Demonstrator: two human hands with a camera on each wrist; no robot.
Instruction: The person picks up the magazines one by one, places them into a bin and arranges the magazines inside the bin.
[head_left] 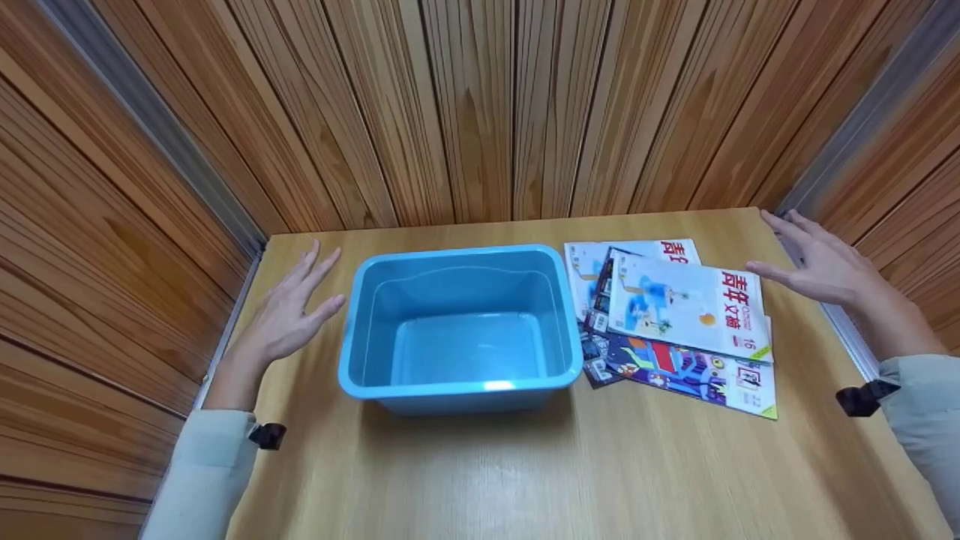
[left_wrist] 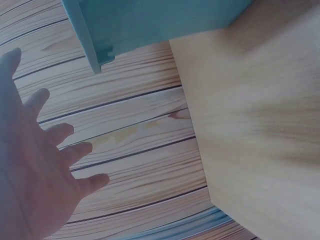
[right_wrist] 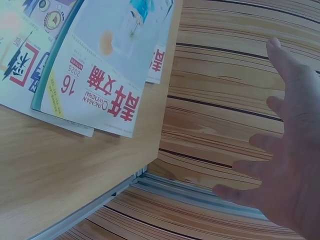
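On the counter (head_left: 480, 465), an empty blue tub (head_left: 459, 327) sits left of the fanned magazines (head_left: 675, 315). Left hand (head_left: 289, 315) and right hand (head_left: 814, 262) hover spread, holding nothing, grip released. Judging by this, nothing is started; a next move would call for closing on a magazine edge.

- we see even, bright indoor light from above in the head view; a small white glare sits on the near rim of the blue tub (head_left: 491, 386).
- the tub casts a soft shadow toward us on the tabletop (head_left: 525, 480).
- wall boards bow at the edges of the wide-angle view.
- both wrist views look hazy, with the tabletop smeared.
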